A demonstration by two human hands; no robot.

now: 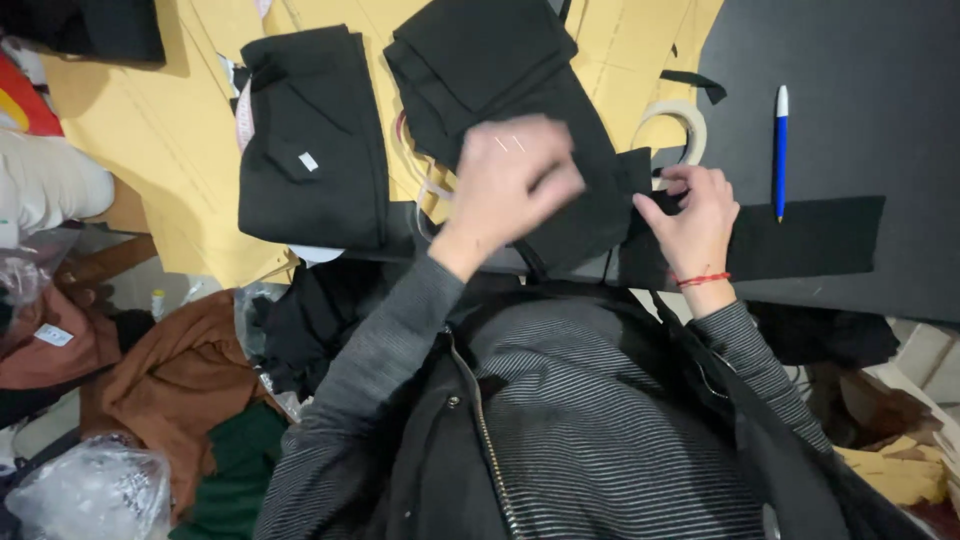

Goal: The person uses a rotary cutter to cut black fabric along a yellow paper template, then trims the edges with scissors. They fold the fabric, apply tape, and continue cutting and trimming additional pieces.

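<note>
Black cloth strip point(800, 240) at the table's near edge is pinched at its end by the right hand point(695, 215), while the left hand point(515, 180), fingers loosely curled, hovers blurred over a folded black garment point(520, 100), with a pen point(781, 150) on open dark tabletop point(880, 100) beyond.

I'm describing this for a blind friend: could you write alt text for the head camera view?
Seen from above, a person's left hand hovers over folded black fabric while the right hand pinches a long black fabric strip on a dark table. Nearby lie a tape roll, a blue pen and another folded black garment.
</note>
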